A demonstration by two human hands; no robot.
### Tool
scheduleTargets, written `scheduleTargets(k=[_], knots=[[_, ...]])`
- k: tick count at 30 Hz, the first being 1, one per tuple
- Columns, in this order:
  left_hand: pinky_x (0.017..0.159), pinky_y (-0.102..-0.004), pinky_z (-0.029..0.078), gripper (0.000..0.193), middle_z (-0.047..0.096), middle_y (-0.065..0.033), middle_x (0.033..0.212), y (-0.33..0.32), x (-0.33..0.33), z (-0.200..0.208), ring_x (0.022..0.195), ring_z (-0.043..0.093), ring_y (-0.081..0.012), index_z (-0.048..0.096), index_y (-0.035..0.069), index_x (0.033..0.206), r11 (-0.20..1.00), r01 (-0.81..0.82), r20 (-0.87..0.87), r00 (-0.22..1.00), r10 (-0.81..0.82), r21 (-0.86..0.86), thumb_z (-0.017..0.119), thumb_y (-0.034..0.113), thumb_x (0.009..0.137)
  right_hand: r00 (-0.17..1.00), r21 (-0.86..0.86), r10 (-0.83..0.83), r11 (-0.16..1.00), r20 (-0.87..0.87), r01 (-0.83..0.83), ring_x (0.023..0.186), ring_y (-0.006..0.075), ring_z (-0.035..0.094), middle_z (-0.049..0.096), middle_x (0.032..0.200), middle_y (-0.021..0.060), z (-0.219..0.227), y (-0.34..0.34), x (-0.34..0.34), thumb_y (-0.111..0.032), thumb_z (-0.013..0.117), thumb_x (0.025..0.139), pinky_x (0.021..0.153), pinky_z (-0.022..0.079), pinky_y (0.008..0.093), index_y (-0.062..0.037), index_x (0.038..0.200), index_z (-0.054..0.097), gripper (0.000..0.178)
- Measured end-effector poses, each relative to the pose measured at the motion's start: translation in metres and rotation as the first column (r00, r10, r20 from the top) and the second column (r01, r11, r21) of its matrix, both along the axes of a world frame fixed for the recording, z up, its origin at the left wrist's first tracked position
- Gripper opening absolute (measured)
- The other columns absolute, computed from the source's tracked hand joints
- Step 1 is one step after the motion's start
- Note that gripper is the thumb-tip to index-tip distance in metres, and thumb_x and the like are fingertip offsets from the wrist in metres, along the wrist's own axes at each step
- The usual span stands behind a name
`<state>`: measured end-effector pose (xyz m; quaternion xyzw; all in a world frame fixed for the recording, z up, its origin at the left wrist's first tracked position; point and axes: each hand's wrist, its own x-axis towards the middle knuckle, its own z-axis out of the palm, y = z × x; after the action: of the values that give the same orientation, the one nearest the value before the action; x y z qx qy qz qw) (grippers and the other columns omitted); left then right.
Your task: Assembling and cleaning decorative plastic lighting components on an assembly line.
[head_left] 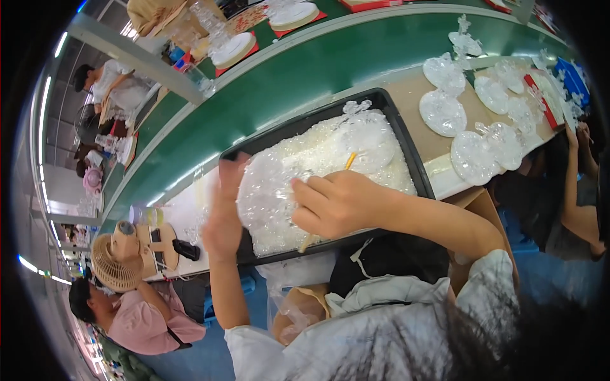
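Note:
A black tray [394,114] in front of me holds a bed of white, glittering granules [295,143]. Over its left part is a round, clear piece [270,190] coated with sparkling grains. My left hand [223,206], smeared by motion, is at that piece's left edge; whether it touches cannot be made out. The curled fingers of my right hand [337,203] hold a thin yellow stick [351,160], whose pale lower end shows below the hand. Its fingertips are against the middle of the round piece, and the contact is partly hidden. Another round, glittery piece [372,143] lies in the tray's far right.
Several glittery clear pieces [443,113] lie on brown board to the right, near another person's hand [575,136]. A green conveyor belt [305,70] runs behind the tray. At left are a beige fan [121,257], a black object [186,249] and a person in pink [143,320].

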<state>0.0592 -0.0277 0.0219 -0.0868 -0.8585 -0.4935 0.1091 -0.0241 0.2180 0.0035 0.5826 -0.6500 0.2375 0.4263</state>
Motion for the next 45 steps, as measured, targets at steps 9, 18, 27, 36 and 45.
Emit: scheduleTargets(k=[9, 18, 27, 36, 45], knots=[[0.115, -0.0479, 0.029, 0.078, 0.057, -0.0197, 0.137, 0.021, -0.016, 0.049, 0.129, 0.051, -0.0359, 0.05, -0.002, 0.139, 0.919, -0.122, -0.408, 0.912, -0.045, -0.374, 0.072, 0.049, 0.083, 0.869, 0.369, -0.191, 0.929, 0.457, 0.011, 0.077, 0.0354, 0.068, 0.067, 0.078, 0.0177, 0.065, -0.003, -0.043, -0.007, 0.068, 0.077, 0.067, 0.054, 0.0426, -0.0019, 0.079, 0.059, 0.01], [0.091, -0.0394, 0.037, 0.024, 0.063, -0.0083, 0.085, 0.046, -0.041, 0.049, 0.087, 0.056, -0.0274, 0.068, 0.002, 0.109, 0.736, -0.23, -0.395, 0.917, -0.056, -0.637, 0.072, 0.014, 0.088, 0.719, -0.003, 0.145, 0.981, 0.68, -0.195, 0.068, 0.0289, 0.066, 0.071, 0.085, 0.0164, 0.095, 0.002, -0.045, -0.003, 0.065, 0.081, 0.065, 0.053, 0.0363, 0.0017, 0.099, 0.069, 0.019], [0.077, -0.0393, 0.039, 0.014, 0.061, -0.0086, 0.08, 0.038, -0.038, 0.025, 0.076, 0.053, -0.0288, 0.071, 0.0, 0.091, 0.789, -0.299, -0.48, 0.877, 0.005, -0.537, 0.074, 0.008, 0.08, 0.467, -0.697, 0.636, 0.715, 0.614, -0.057, 0.077, 0.0222, 0.062, 0.061, 0.099, 0.0241, 0.008, 0.048, 0.012, -0.039, 0.033, 0.108, 0.062, 0.051, 0.029, -0.002, 0.104, 0.052, 0.042], [0.072, -0.0375, 0.039, 0.022, 0.062, -0.0078, 0.067, 0.046, -0.035, 0.024, 0.062, 0.056, -0.0247, 0.074, -0.003, 0.091, 0.799, -0.266, -0.526, 0.847, -0.074, -0.54, 0.074, 0.009, 0.073, 0.419, -0.467, 0.423, 0.884, 0.803, 0.003, 0.071, 0.0248, 0.07, 0.064, 0.093, 0.0212, -0.002, 0.03, 0.028, 0.007, 0.066, 0.079, 0.058, 0.059, 0.0326, 0.0008, 0.095, 0.062, 0.017], [0.072, -0.0375, 0.039, 0.026, 0.06, -0.0077, 0.065, 0.05, -0.028, 0.024, 0.061, 0.055, -0.0235, 0.075, -0.004, 0.092, 0.803, -0.287, -0.519, 0.854, -0.032, -0.522, 0.074, 0.01, 0.07, 0.528, -0.538, 0.458, 0.843, 0.715, -0.002, 0.063, 0.0256, 0.067, 0.069, 0.088, 0.0236, -0.01, 0.023, 0.029, 0.008, 0.073, 0.067, 0.054, 0.054, 0.0309, 0.003, 0.089, 0.066, 0.024]])
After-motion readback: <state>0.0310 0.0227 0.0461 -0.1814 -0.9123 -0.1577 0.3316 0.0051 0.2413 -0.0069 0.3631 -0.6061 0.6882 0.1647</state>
